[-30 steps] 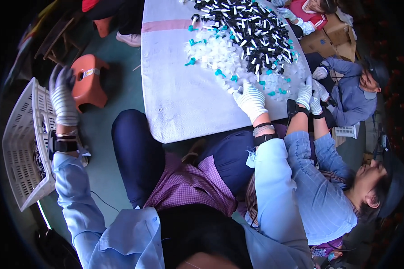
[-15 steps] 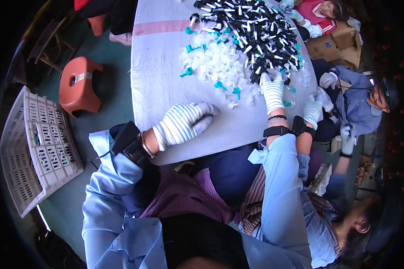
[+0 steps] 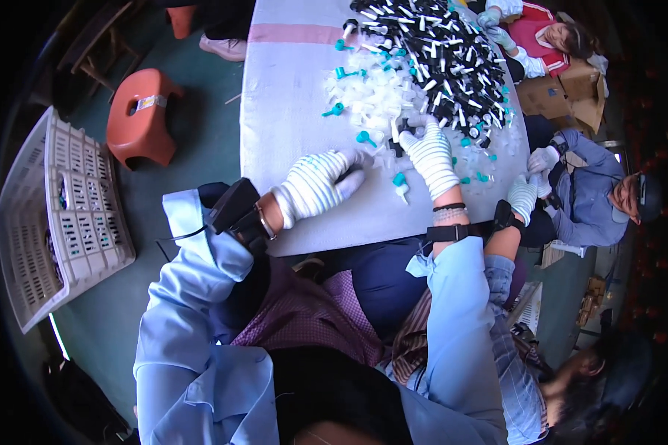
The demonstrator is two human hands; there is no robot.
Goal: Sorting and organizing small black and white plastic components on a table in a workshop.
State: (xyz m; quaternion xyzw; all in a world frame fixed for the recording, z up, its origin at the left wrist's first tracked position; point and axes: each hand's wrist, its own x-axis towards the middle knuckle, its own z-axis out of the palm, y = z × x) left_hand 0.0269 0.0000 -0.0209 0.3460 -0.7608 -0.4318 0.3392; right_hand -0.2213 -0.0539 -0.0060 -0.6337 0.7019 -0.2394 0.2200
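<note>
Nearest the camera, the top of the wearer's head and pale blue sleeves fill the lower frame and hide the lap and the near edge of the counter [image 3: 297, 111], which is covered in a light cloth. The left hand [image 3: 315, 185], in a striped knit glove, rests on the cloth near that edge with its fingers [image 3: 356, 167] curled loosely inward; whether they pinch anything I cannot tell, since the glove covers the palm. A dark band [image 3: 234, 211] sits on that wrist.

Just past it, the right hand [image 3: 432, 156], gloved the same way, reaches to the rim of the clear plastic pieces [image 3: 371, 93]. Its fingers are bent down narrow around a small black part [image 3: 402, 127], half hidden under the knuckles. One teal-capped piece [image 3: 399, 182] lies on the cloth between the two hands, just beside the right wrist.

To the right, a second person's gloved hands [image 3: 531, 178], two of them, work at the counter's side; that person's body is cut off by the frame's curve. Further on, the black-and-white parts [image 3: 445, 52] lie in a heap too dense to count, with scattered teal caps [image 3: 341, 72] along its edge.

A third person at the far corner is mostly cropped. On the floor to the left stand one orange stool [image 3: 137, 115] and one white slatted crate [image 3: 52, 215], its contents hard to make out.
</note>
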